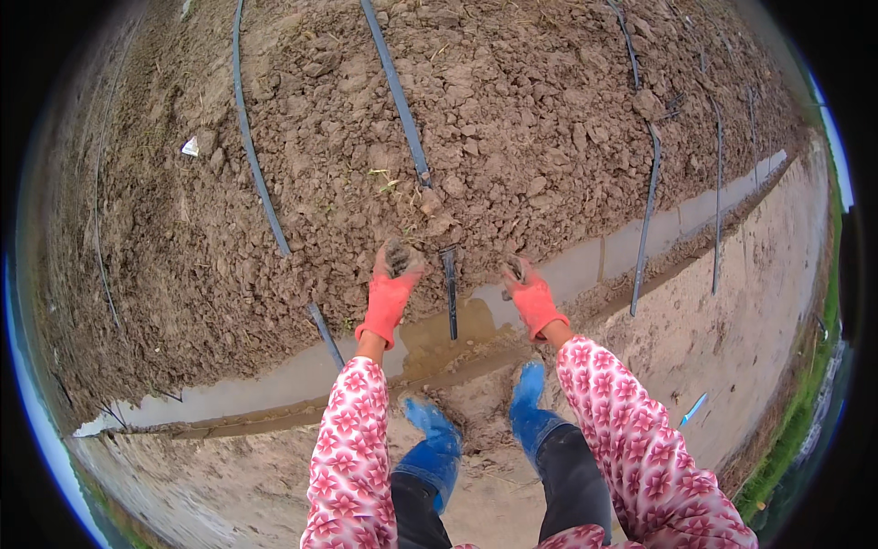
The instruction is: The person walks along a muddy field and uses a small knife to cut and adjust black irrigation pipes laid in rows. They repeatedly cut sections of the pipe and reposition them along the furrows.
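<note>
My left hand (393, 291), in an orange-red glove, is closed around a dark clod of mud (397, 259) at the edge of the soil bed. My right hand (532, 300), in a matching glove, has curled fingers with wet mud (515, 273) on and between them. Mud hides the fingertips of both hands. Between the hands lies a short black end of drip hose (452, 297), reaching over the water. Loose soil covers the hose farther up, and it shows again as a grey-black drip hose (398, 91) running away over the bed.
A narrow ditch of muddy water (585, 267) crosses in front of my blue boots (437, 457), which stand on bare ground. More hoses (251, 137) lie on the cloddy bed (530, 119). A white scrap (190, 146) lies left; a light-blue object (693, 409) lies right.
</note>
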